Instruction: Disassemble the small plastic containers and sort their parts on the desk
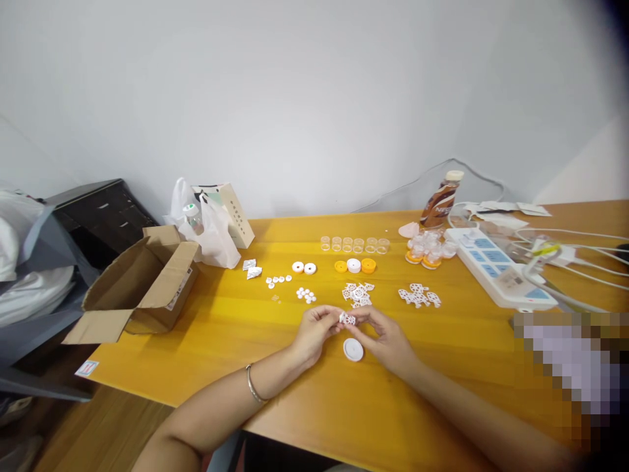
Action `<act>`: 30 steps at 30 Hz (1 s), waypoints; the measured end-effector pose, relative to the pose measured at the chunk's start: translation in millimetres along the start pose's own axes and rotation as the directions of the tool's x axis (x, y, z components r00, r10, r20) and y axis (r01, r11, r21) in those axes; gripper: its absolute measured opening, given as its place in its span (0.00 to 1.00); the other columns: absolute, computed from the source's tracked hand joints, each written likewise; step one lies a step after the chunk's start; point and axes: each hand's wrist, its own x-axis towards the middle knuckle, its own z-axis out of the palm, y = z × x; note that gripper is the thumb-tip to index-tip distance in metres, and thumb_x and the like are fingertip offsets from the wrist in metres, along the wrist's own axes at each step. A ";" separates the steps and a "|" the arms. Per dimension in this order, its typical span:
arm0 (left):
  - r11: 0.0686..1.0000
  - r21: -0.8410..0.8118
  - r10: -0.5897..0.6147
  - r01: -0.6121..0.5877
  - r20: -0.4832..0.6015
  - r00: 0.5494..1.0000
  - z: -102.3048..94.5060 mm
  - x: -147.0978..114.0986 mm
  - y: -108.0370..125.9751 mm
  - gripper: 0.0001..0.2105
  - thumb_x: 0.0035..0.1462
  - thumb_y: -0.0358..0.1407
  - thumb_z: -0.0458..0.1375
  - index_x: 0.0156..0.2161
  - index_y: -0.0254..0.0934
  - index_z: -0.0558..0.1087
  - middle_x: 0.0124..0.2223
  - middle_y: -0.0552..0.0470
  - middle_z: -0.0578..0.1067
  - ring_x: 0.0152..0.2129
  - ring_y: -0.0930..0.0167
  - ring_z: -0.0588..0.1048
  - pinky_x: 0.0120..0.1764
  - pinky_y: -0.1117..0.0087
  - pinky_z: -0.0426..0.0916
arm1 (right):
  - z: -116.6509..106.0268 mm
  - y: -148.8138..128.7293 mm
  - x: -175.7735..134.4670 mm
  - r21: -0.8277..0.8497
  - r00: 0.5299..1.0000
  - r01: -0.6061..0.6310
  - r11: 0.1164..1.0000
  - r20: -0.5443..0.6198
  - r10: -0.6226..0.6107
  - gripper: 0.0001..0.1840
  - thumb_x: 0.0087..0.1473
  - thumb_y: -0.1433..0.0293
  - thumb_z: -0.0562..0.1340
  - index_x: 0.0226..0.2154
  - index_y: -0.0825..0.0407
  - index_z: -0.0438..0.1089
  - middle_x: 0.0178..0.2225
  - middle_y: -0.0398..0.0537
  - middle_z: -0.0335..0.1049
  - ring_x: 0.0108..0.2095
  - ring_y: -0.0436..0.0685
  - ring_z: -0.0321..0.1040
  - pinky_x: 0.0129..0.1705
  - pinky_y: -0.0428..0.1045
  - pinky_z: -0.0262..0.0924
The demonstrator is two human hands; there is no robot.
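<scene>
Between the fingertips of my left hand (317,331) and my right hand (386,337) is a small white openwork plastic piece (348,318). Both hands pinch it just above the table. A round white disc (353,349) lies flat below it. Just beyond my fingers sits a pile of white openwork pieces (358,294), and a second pile of such pieces (419,295) lies to the right. Several small white round parts (306,295) are left of the nearer pile. Farther back are orange and white round caps (354,265) and a row of clear cups (354,245).
An open cardboard box (167,305) stands at the left, with a white plastic bag (216,236) behind it. At the right are a power strip (496,269) with cables, a brown bottle (441,203) and a cluster of clear-topped pieces with orange bases (428,249). Two foil packets (253,271) lie left of centre.
</scene>
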 end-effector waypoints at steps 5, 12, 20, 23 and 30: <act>0.998 0.027 0.060 -0.060 0.003 0.998 1.2 0.1 -1.2 0.14 0.38 0.41 0.67 0.25 0.30 0.74 0.24 0.52 0.71 0.21 0.78 0.66 0.28 0.77 0.59 | 0.8 3.6 0.7 0.046 1.000 -0.027 0.999 0.010 0.027 0.09 0.50 0.63 0.61 0.34 0.50 0.69 0.31 0.46 0.73 0.33 0.54 0.69 0.40 0.51 0.65; 0.987 0.095 0.134 -0.133 -0.008 0.991 2.2 -0.4 -3.2 0.13 0.42 0.42 0.64 0.25 0.31 0.73 0.23 0.54 0.70 0.21 0.78 0.65 0.28 0.77 0.59 | -0.6 -3.7 3.5 0.180 0.990 -0.130 0.975 0.079 0.118 0.12 0.48 0.59 0.62 0.30 0.51 0.68 0.30 0.48 0.74 0.34 0.56 0.70 0.41 0.52 0.64; 0.925 0.262 0.289 -0.276 -0.012 0.957 5.2 -3.5 0.2 0.13 0.47 0.43 0.61 0.27 0.32 0.73 0.24 0.54 0.71 0.24 0.76 0.67 0.31 0.75 0.63 | -0.2 -3.6 6.8 0.391 0.966 -0.259 0.883 0.081 0.247 0.17 0.42 0.57 0.66 0.27 0.51 0.65 0.30 0.48 0.73 0.32 0.55 0.70 0.38 0.51 0.65; 0.902 0.316 0.299 -0.294 0.032 0.954 3.8 -2.7 1.9 0.13 0.49 0.43 0.60 0.28 0.32 0.73 0.25 0.53 0.72 0.24 0.75 0.68 0.32 0.75 0.64 | -0.5 -2.7 6.6 0.359 0.971 -0.239 0.902 0.071 0.229 0.17 0.43 0.56 0.66 0.27 0.51 0.65 0.30 0.48 0.72 0.33 0.55 0.70 0.39 0.51 0.64; 0.901 0.302 0.252 -0.310 0.216 0.943 -3.8 0.0 3.5 0.16 0.45 0.40 0.64 0.39 0.34 0.73 0.35 0.49 0.76 0.31 0.72 0.73 0.38 0.72 0.67 | -4.6 0.8 6.9 0.251 0.987 -0.156 0.956 0.009 0.158 0.15 0.46 0.56 0.63 0.28 0.51 0.65 0.28 0.45 0.70 0.31 0.53 0.67 0.37 0.50 0.63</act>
